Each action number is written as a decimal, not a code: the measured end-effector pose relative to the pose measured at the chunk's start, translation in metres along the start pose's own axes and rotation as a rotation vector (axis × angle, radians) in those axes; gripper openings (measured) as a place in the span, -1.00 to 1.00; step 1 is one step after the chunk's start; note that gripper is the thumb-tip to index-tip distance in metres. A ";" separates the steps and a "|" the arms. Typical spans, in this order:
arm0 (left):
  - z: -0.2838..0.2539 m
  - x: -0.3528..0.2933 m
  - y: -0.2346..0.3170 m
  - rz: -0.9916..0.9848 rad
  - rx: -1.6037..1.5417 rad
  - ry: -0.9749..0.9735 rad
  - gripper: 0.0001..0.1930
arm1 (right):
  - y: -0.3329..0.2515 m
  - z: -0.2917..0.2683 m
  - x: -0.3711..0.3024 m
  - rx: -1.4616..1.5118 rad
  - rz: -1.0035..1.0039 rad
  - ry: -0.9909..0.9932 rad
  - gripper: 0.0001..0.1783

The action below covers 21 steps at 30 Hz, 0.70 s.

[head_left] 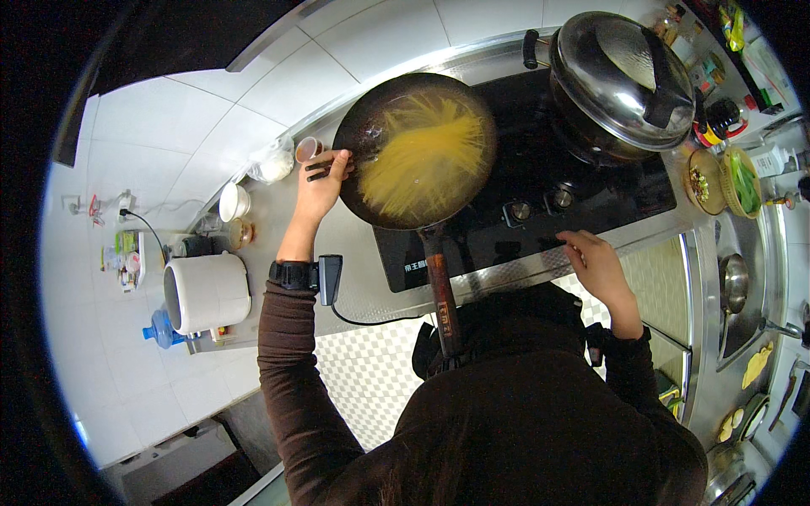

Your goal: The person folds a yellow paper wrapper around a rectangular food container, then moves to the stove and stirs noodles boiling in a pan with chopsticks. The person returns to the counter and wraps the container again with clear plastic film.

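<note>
A dark wok (354, 126) sits on the left of the black cooktop (540, 110), its wooden handle (440, 291) pointing toward me. Long yellow noodles (426, 160) lie fanned out in liquid inside it. At the wok's left rim, my left hand (319, 192) is closed around dark chopsticks (319, 166); their far ends are hard to make out against the pan. My right hand (596, 266) hovers by the cooktop's front edge, below two round knobs (540, 207), fingers loosely apart and holding nothing.
A large lidded pot (620, 80) occupies the back right burner. Baskets with green vegetables (742, 181) and chopped food (707, 181) stand near the sink (742, 312). On the left are a white appliance (209, 293), a white bowl (234, 202) and a small cup (309, 149).
</note>
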<state>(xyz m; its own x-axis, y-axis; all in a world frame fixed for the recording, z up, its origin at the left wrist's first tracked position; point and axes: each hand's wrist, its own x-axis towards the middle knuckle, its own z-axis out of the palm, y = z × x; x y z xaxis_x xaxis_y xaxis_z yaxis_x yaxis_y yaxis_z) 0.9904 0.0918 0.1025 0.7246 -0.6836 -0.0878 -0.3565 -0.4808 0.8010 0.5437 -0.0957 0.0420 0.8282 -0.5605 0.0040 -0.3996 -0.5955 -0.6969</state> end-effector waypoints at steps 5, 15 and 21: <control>-0.008 -0.005 0.030 -0.084 -0.175 -0.078 -0.63 | 0.001 0.000 -0.002 -0.004 -0.002 0.017 -0.74; 0.041 0.004 0.065 -0.242 -0.700 0.030 -0.70 | -0.005 -0.002 -0.001 0.001 0.095 -0.058 -0.72; 0.095 0.011 0.055 -0.221 -0.600 -0.062 -0.70 | -0.009 -0.004 0.002 0.028 0.081 -0.045 -0.73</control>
<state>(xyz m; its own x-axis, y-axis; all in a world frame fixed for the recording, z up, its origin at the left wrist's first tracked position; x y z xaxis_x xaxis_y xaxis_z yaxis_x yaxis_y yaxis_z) 0.9228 0.0055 0.0888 0.7014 -0.6427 -0.3082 0.2022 -0.2353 0.9507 0.5473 -0.0938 0.0515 0.8107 -0.5792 -0.0851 -0.4554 -0.5326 -0.7134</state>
